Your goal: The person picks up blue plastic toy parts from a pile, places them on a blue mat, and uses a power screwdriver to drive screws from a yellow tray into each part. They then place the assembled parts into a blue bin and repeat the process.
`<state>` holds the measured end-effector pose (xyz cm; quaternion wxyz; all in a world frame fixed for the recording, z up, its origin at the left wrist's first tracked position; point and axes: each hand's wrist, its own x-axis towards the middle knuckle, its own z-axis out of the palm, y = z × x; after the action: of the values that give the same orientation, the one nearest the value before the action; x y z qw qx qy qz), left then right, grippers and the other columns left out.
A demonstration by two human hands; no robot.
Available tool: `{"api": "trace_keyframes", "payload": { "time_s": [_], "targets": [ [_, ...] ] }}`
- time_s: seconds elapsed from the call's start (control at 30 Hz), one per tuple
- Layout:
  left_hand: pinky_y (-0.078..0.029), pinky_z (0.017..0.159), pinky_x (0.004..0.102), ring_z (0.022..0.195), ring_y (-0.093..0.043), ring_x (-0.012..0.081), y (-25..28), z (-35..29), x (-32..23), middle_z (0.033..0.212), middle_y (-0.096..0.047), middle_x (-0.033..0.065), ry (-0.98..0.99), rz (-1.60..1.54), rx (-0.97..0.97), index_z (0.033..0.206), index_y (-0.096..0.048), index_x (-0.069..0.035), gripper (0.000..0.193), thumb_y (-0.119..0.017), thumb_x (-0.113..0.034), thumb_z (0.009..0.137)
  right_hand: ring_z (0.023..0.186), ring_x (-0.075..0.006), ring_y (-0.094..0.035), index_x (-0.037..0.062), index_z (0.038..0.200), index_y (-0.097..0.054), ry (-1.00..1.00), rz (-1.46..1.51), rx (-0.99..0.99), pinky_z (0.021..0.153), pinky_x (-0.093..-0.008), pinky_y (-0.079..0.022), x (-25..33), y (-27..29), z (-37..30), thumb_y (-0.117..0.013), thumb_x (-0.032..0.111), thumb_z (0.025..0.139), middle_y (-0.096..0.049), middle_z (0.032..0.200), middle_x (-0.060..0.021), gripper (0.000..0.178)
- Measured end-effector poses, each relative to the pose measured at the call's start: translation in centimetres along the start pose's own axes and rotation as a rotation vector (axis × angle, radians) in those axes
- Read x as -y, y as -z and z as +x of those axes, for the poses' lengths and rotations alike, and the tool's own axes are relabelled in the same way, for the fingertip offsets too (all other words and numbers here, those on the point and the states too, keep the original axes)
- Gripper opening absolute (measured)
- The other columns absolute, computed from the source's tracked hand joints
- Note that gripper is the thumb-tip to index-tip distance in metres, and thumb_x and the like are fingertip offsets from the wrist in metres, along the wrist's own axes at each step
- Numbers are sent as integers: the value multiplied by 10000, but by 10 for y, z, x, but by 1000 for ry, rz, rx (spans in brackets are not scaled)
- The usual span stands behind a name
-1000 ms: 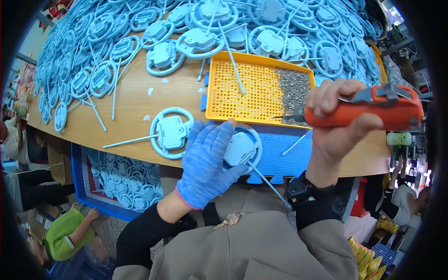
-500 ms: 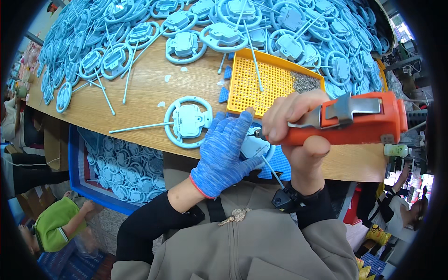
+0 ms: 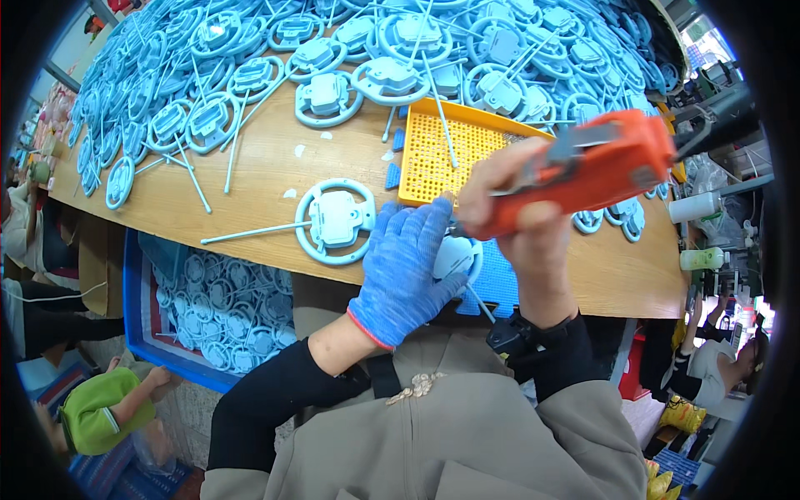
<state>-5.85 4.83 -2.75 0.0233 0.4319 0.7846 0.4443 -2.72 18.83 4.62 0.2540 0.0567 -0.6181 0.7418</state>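
Spread over a light-blue toy steering wheel (image 3: 452,257) at the table's near edge is my left hand (image 3: 398,275), in a blue knit glove. Its fingers and thumb hold the wheel down and hide much of it. My right hand (image 3: 537,246), bare, is wrapped round an orange electric screwdriver (image 3: 587,179). The driver's tip points down at the wheel, beside my gloved fingertips; whether it touches a screw I cannot tell. Under the held wheel lies a blue foam mat (image 3: 497,285). To the left, a second steering wheel (image 3: 337,218) with a long thin rod lies flat.
Behind my hands stands a yellow perforated tray (image 3: 406,171). A large heap of light-blue wheels (image 3: 242,75) covers the table's far side. Below the left edge, a blue crate (image 3: 133,308) holds more blue parts. A person in green (image 3: 104,408) is at lower left.
The orange screwdriver and my right hand have shifted left and the driver's rear end has tipped up. My gloved hand stays on the wheel. The whole view has shifted slightly.
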Motion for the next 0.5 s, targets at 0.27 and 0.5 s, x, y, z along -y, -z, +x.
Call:
{"api": "trace_keyframes", "payload": {
  "time_s": [0.27,0.5],
  "targets": [
    [-323,988,599,1071,-529,269,-1,14,-31,1060,-570,79,-378,379,288,1091,-596,-141,475,-712,-379,697,626,-166,-504,69,964,-526,136,-104,-250,629,-326,-444,13,46,14,-608,593,828,-520,690,-55,547],
    [-357,982,555,980,-547,281,89,-56,-7,917,-574,64,-229,600,416,832,-638,-137,152,-640,-170,684,622,-175,-516,57,942,-517,120,-143,-270,623,-337,-453,1,66,8,-652,562,813,-532,690,-68,539]
  ]
}}
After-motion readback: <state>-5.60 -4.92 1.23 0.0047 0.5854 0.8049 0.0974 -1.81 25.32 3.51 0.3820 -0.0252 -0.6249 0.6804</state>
